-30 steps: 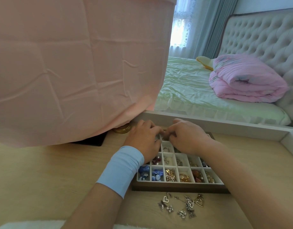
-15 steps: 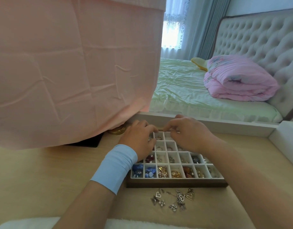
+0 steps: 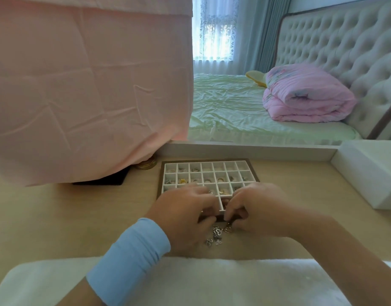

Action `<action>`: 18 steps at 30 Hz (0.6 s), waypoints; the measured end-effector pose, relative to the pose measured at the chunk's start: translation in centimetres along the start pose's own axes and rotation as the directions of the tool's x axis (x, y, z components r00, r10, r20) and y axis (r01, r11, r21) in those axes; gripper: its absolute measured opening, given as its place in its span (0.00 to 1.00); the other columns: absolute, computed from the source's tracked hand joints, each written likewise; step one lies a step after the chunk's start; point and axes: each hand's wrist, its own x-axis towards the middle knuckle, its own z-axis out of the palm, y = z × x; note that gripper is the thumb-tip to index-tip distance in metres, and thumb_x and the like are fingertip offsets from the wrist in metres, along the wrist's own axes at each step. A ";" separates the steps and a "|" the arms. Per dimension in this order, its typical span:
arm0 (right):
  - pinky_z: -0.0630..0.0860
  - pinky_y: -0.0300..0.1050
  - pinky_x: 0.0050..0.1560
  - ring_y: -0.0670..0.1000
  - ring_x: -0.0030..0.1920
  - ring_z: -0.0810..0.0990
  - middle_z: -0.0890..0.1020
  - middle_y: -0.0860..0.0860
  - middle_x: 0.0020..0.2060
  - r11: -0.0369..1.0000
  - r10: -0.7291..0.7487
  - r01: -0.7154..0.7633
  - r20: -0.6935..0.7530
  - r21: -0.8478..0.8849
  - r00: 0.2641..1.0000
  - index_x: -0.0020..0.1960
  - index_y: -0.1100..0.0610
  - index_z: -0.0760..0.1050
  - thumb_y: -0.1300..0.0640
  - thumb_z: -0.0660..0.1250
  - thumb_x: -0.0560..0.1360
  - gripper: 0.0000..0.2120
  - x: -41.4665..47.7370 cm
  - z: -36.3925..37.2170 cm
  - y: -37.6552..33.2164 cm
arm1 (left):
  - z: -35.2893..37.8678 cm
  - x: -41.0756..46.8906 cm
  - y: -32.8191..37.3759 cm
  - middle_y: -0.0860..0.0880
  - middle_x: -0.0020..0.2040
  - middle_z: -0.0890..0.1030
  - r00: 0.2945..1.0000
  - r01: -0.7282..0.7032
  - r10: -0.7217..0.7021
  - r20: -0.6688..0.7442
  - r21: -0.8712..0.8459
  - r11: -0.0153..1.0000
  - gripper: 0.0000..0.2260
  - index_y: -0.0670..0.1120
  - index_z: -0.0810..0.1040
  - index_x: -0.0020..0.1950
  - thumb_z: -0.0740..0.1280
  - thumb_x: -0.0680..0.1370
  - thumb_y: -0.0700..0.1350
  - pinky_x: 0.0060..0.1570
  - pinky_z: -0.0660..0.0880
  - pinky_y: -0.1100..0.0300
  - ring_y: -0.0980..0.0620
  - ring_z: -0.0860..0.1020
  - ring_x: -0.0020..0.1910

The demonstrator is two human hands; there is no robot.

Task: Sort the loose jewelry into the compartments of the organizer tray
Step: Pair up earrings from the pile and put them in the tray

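Tally: 1 tray [image 3: 206,161], 7 cells across, 3 rows in clear view, a 4th partly hidden under hands. 2 hands: left hand [image 3: 183,215], right hand [image 3: 256,210]. 1 blue wristband [image 3: 130,259], left wrist. Loose charms [image 3: 216,236] on desk [image 3: 57,217]: 1 small heap, roughly half a dozen, too tangled for an exact number; 1 heart pendant [image 3: 228,229] clear among them. Elsewhere: 1 pink cloth [image 3: 79,96], 1 gold lid [image 3: 147,165], 1 black pad [image 3: 106,181], 1 folded quilt [image 3: 304,98], 1 yellow pillow [image 3: 255,77], 1 white box [image 3: 371,171], 1 white mat [image 3: 190,281].
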 end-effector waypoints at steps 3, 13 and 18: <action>0.56 0.29 0.34 0.43 0.43 0.68 0.80 0.35 0.43 0.996 -0.033 0.035 0.022 -0.081 0.999 0.58 0.34 0.81 0.44 0.67 0.76 0.12 -0.3 0.2 -0.8 | 1.9 -1.2 0.5 0.58 0.44 0.78 0.999 -0.036 0.036 -0.021 0.018 0.999 0.07 0.57 0.80 0.49 0.64 0.75 0.55 0.38 0.73 0.64 0.57 0.72 0.44; 0.69 0.36 0.39 0.42 0.40 0.70 0.75 0.38 0.38 0.997 0.005 0.004 0.117 -0.080 0.993 0.55 0.41 0.83 0.45 0.68 0.77 0.09 -0.5 0.4 -1.0 | 3.6 -2.2 0.4 0.58 0.46 0.80 0.997 -0.036 0.038 -0.067 0.024 0.999 0.11 0.57 0.82 0.53 0.61 0.77 0.55 0.43 0.71 0.64 0.55 0.72 0.47; 0.70 0.35 0.39 0.39 0.38 0.74 0.77 0.40 0.37 0.990 0.027 -0.041 0.106 0.134 0.994 0.46 0.43 0.81 0.46 0.73 0.74 0.03 -0.3 0.6 -0.2 | 3.7 -2.1 0.4 0.61 0.47 0.80 0.993 0.008 -0.013 -0.117 -0.041 0.999 0.10 0.57 0.79 0.56 0.65 0.77 0.55 0.46 0.72 0.65 0.58 0.72 0.48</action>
